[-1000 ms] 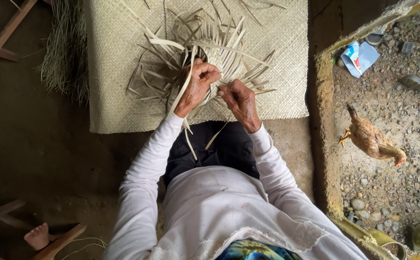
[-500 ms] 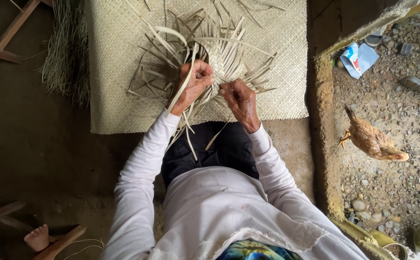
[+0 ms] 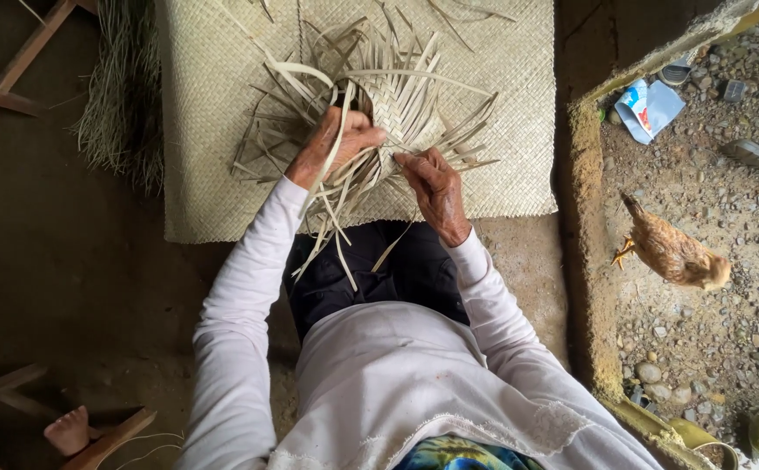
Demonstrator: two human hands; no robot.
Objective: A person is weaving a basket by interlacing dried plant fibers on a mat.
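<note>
One broad woven mat (image 3: 223, 130) fills the 12 o'clock part of the view, pale and flat on the dark earthen floor (image 3: 57, 278). Next in size is the person's white long-sleeved top (image 3: 397, 383), spreading from 6 o'clock upward, with dark trousers (image 3: 397, 270) showing above it near the centre. Gravel ground (image 3: 710, 209) takes the 3 o'clock side beyond a low mossy kerb (image 3: 584, 235), and a brown hen (image 3: 675, 252) stands on it. At 11 o'clock a bundle of dry green fibre (image 3: 123, 104) lies just beside the mat's edge, with wooden slats (image 3: 23, 61) past it at 10 o'clock. A half-woven basket (image 3: 397, 109) of pale leaf strips rests over the mat just above centre, loose strip ends (image 3: 275, 113) fanning out all around it and hanging toward the lap. The left hand (image 3: 336, 144) is clamped on the basket's near side with several strips gathered under its fingers. The right hand (image 3: 436, 187), just at 4 o'clock of the basket, pinches a single strip between thumb and fingertips. A crumpled blue and white wrapper (image 3: 649, 109) lies at 2 o'clock on the gravel. A bare foot (image 3: 70, 431) shows at 8 o'clock.
</note>
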